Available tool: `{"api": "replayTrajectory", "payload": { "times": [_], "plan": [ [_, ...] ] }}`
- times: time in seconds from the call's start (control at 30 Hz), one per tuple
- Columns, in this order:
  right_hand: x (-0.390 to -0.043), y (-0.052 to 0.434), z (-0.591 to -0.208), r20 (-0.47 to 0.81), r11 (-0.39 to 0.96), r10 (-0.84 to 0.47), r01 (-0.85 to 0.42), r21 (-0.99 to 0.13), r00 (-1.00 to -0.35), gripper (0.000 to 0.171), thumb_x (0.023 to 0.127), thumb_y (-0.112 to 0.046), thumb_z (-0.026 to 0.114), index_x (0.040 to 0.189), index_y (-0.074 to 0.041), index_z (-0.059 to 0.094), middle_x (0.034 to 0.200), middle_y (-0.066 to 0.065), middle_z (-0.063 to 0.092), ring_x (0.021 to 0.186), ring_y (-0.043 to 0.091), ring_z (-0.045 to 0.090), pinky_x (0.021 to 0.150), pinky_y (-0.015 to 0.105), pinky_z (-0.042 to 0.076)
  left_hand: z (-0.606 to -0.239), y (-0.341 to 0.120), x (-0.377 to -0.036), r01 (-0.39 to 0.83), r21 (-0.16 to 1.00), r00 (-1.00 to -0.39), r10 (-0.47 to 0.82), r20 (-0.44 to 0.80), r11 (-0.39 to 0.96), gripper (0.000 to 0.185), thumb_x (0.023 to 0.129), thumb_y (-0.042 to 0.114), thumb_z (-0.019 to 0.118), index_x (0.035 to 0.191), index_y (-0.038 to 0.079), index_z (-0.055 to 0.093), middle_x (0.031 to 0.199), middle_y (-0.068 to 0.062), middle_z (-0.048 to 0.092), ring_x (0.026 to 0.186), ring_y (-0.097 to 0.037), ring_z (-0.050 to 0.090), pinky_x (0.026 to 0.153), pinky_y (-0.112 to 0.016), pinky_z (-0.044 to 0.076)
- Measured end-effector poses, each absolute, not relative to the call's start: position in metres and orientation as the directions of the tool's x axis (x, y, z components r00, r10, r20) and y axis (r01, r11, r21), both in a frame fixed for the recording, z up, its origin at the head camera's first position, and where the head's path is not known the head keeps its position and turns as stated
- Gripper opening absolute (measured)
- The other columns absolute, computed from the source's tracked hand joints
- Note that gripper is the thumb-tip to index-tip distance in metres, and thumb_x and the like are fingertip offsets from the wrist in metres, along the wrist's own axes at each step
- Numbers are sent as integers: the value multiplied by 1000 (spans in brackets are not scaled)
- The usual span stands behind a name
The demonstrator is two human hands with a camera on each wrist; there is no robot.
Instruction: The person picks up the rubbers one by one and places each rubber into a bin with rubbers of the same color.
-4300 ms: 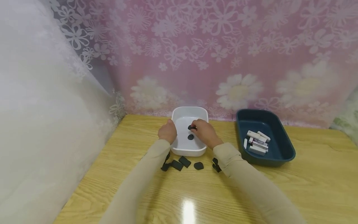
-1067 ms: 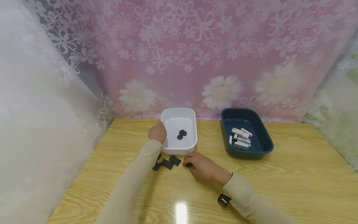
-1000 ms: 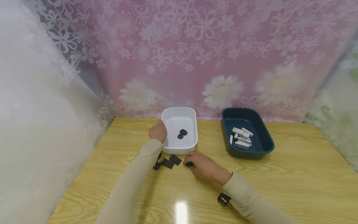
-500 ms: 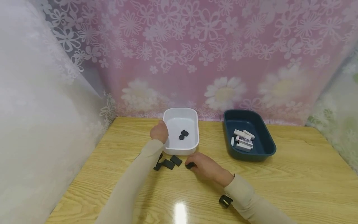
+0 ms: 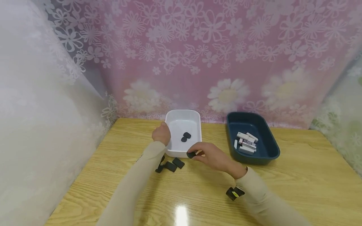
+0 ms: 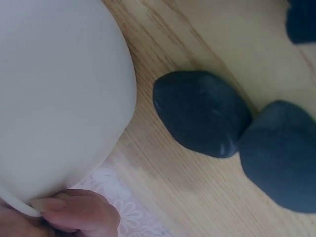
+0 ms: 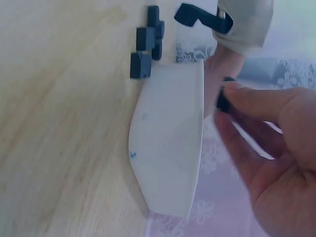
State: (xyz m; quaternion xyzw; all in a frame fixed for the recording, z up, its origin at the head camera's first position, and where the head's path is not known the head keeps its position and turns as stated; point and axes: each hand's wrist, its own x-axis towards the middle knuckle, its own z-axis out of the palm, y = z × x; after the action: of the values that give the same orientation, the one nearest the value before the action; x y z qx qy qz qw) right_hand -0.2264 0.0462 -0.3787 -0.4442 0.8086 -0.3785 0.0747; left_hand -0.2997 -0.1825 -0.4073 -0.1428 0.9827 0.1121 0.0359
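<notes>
My left hand [image 5: 161, 133] grips the left rim of a white plastic tub [image 5: 176, 153]; its thumb [image 6: 81, 212] presses on the rim in the left wrist view. At the tub's front right corner, my right hand [image 5: 212, 155] pinches a small black stone [image 5: 191, 154] between thumb and fingers, raised off the table. Inside the tub lie two rounded black stones [image 5: 187, 135], side by side. On the table before it are flat rectangular black pieces [image 5: 178, 163], and rounded black stones [image 6: 200, 113] lie partly hidden by my left sleeve.
To the right stands a dark blue tub [image 5: 268, 160] holding several white boxes and blocks [image 5: 246, 150]. A black wrist camera [image 5: 234, 193] hangs under my right sleeve. Behind the wooden table [image 5: 209, 201] hangs a pink flowered curtain [image 5: 183, 91].
My right hand left a stone in the white tub, came back to the table and took another, now lifted to the tub's front rim. My left hand has stayed on the rim.
</notes>
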Motion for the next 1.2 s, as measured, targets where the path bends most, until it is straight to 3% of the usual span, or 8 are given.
{"api": "replayTrajectory", "payload": {
  "times": [0.17,0.37,0.9,1.2],
  "plan": [
    [-241,41,-380,315,305,-687,-653,-693,-655,23,86,1,68,109,-4,67,107,6,64,100,22,62,81,28,51,-404,-182,-297,-289,198,-956,-274,-101,937,29,102,14,39,124,-4,44,82,-16,65,69,-26,65,57,-36,52],
    [-260,30,-388,304,391,-637,-637,-664,-708,23,86,2,68,108,-3,67,107,8,64,97,24,64,81,30,52,-403,-181,-296,-303,196,-953,-291,-88,933,26,103,14,38,122,-3,46,83,-15,65,71,-26,66,58,-36,52],
    [-295,2,-399,166,579,-625,-596,-557,-763,17,87,-1,68,104,0,69,105,10,65,97,25,62,83,37,50,-410,-183,-301,-306,180,-952,-296,-81,935,28,103,15,39,124,-2,45,85,-15,67,72,-26,66,58,-36,53],
    [-303,-7,-404,139,602,-637,-602,-525,-758,15,85,0,70,100,1,70,101,12,67,94,25,63,84,38,48,-405,-183,-299,-308,189,-951,-298,-78,933,27,103,15,39,123,-2,46,85,-15,66,73,-26,67,58,-35,53]
  ]
}}
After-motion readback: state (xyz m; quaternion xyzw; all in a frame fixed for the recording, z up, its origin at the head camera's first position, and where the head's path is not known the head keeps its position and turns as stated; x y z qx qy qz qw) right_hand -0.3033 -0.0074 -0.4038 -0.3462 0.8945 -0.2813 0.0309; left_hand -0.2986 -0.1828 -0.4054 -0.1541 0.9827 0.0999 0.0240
